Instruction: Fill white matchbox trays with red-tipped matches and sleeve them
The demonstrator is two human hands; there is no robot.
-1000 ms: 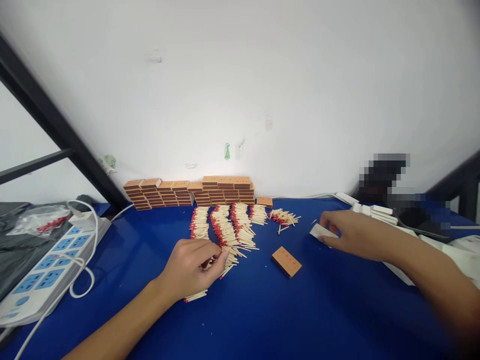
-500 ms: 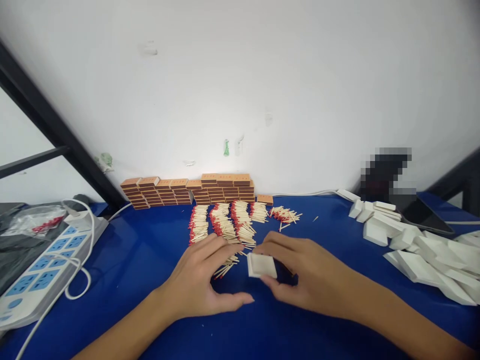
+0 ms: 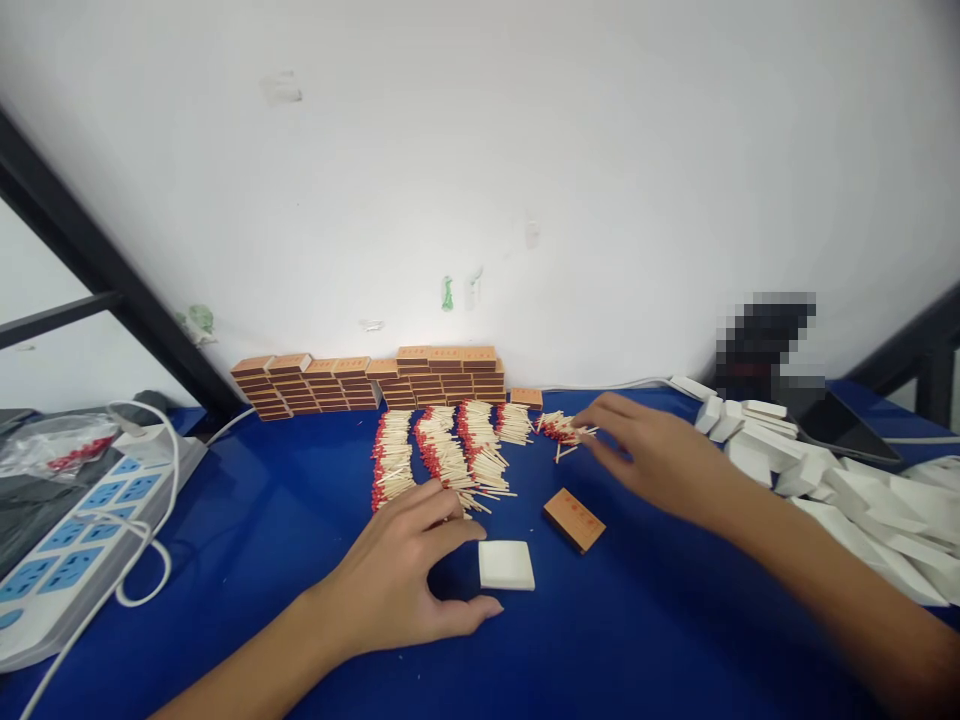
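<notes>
A white matchbox tray (image 3: 507, 566) lies on the blue table in front of me. My left hand (image 3: 420, 565) is open at its left end, thumb and fingers spread around that side without a visible grip. My right hand (image 3: 630, 445) reaches to the small pile of red-tipped matches (image 3: 556, 428) at the right of the rows. Its thumb and forefinger are apart at the pile's edge, and I see nothing held. An orange matchbox cover (image 3: 574, 520) lies to the right of the tray. Longer rows of matches (image 3: 394, 455) spread beyond my left hand.
Stacked orange matchboxes (image 3: 371, 385) line the wall, with a single matchbox (image 3: 526, 398) beside them. Many white trays (image 3: 855, 500) are heaped at the right, near a dark phone-like device (image 3: 844, 430). A power strip (image 3: 90, 540) with a white cable lies at the left.
My right hand has let go of the white tray and moved away to the small match pile. The tray now lies on the table, and the orange cover has come into view.
</notes>
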